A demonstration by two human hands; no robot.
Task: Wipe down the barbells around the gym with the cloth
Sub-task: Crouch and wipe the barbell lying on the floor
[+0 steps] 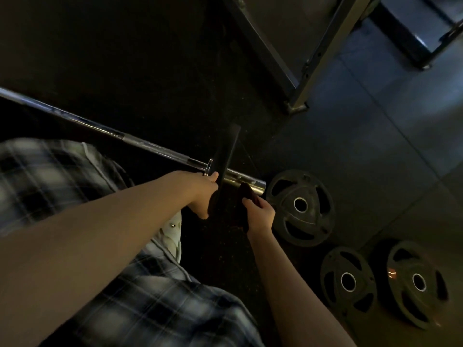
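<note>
Dark cloth (pixel 246 196) bunched in curled right hand (pixel 259 215), just under the chrome sleeve tip. Left hand (pixel 200 194) gripping the black plate (pixel 226 149) loaded edge-on. Steel barbell (pixel 140 142), glinting, long axis slanting from far left to near right, tip beside a loose plate (pixel 300 209) on the floor.

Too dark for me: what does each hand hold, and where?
Left hand grips the mounted plate by its near rim; right hand holds the cloth round its middle.
</note>
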